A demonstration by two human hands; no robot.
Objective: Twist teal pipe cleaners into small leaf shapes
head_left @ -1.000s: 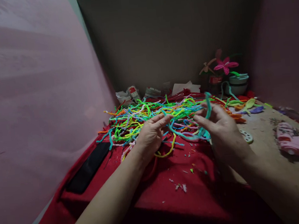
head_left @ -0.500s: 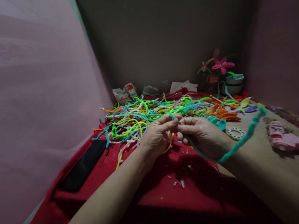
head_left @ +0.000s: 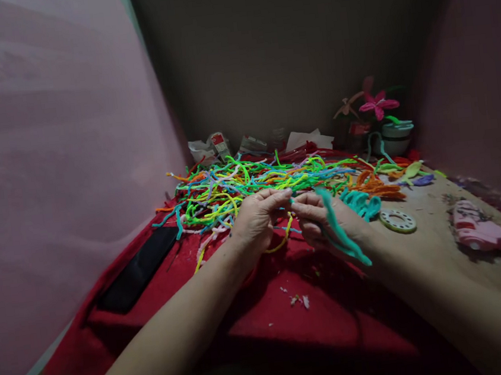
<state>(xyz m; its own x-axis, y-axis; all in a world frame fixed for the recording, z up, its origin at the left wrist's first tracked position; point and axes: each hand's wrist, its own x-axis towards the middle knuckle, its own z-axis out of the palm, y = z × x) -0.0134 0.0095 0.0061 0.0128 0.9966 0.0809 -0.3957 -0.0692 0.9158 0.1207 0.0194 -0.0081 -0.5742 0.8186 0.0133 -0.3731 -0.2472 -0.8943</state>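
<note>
My left hand (head_left: 258, 222) and my right hand (head_left: 325, 218) meet fingertip to fingertip over a red cloth (head_left: 291, 314), both pinched on one teal pipe cleaner (head_left: 340, 235). Its free end bends back over my right hand toward me. Just behind my hands lies a tangled heap of pipe cleaners (head_left: 250, 184) in green, yellow, blue, orange and pink. Some folded teal pieces (head_left: 362, 202) lie right of my right hand.
A black flat object (head_left: 140, 269) rests on the cloth at left. A pink glue gun (head_left: 490, 234) and a round white ring (head_left: 397, 220) lie on the brown tabletop at right. A pot with pink pipe-cleaner flowers (head_left: 380, 120) and paper scraps stand by the back wall.
My right hand drew the teal pipe cleaner out of the heap and joined my left hand. Its free end swung from far right back over my right hand.
</note>
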